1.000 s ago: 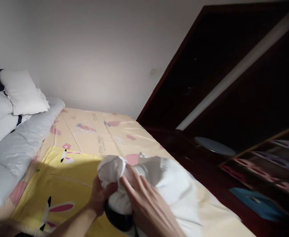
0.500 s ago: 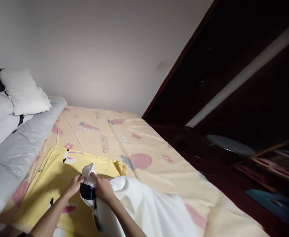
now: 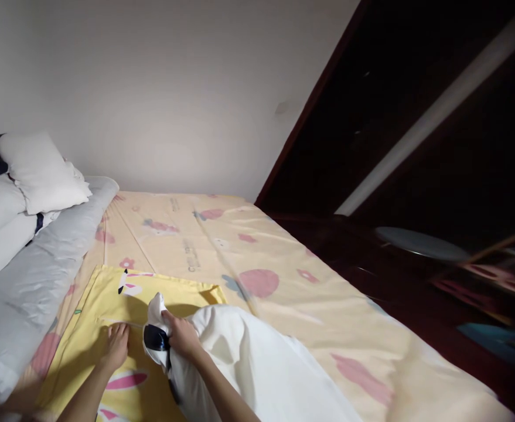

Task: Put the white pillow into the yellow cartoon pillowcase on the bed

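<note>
A yellow pillowcase [image 3: 91,302] with rabbit prints lies flat on the bed. My left hand [image 3: 117,344] is on it with curled fingers, closed on the edge of a slit across the cloth; the fingertips are partly hidden. My right hand [image 3: 182,337] grips a bunched corner of a white pillow [image 3: 257,357] with a dark navy band. The pillow rests over the right part of the pillowcase and on the bed sheet, its near end running out of view. The gripped corner stands up just right of my left hand.
Under everything is a peach bed sheet [image 3: 208,246] with strawberry prints. A grey rolled quilt [image 3: 37,269] runs along the left, with several white pillows [image 3: 41,176] piled beyond it. Right of the bed, a dark floor holds a pale round object [image 3: 419,243] and a blue item [image 3: 494,346].
My left hand has let go of the white pillow's corner and moved left and down onto the pillowcase. My right hand still holds the corner. The view has shifted slightly.
</note>
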Available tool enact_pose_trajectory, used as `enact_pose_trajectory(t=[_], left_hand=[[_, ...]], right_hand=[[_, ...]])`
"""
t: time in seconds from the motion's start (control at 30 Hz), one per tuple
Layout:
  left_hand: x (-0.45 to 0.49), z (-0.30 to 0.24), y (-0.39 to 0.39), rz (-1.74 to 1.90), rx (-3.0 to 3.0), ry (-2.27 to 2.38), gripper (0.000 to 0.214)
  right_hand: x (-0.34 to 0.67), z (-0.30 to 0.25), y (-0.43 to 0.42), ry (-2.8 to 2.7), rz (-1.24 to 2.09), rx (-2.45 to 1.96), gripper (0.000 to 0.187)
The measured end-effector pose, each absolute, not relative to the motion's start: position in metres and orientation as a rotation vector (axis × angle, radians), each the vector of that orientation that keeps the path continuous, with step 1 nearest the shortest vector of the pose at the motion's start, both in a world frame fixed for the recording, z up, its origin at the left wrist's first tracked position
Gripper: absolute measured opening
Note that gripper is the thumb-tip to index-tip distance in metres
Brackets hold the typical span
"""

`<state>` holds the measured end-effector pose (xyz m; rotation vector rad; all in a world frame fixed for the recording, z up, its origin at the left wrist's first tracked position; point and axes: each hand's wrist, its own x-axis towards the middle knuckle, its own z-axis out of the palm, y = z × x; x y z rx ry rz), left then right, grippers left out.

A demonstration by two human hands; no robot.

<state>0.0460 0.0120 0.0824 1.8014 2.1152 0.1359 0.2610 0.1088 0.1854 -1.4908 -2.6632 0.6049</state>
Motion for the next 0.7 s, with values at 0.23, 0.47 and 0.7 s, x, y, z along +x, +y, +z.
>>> enact_pose_trajectory(t=[0.23, 0.47, 0.7], left_hand=[[0.040, 0.091, 0.005, 0.108, 1.987, 1.995, 0.038], [0.037, 0.090, -0.042, 0.197, 2.088, 1.828, 0.034], [0.035, 0.080, -0.062, 0.250, 2.079, 1.838, 0.041]], right_hand=[[0.280, 0.206, 0.106, -2.656, 0.557, -1.516, 0.071], [0.284, 0.251, 0.106, -2.730, 0.472, -1.503, 0.071], [0.200, 0.219, 0.072, -2.995, 0.519, -1.175, 0.049]])
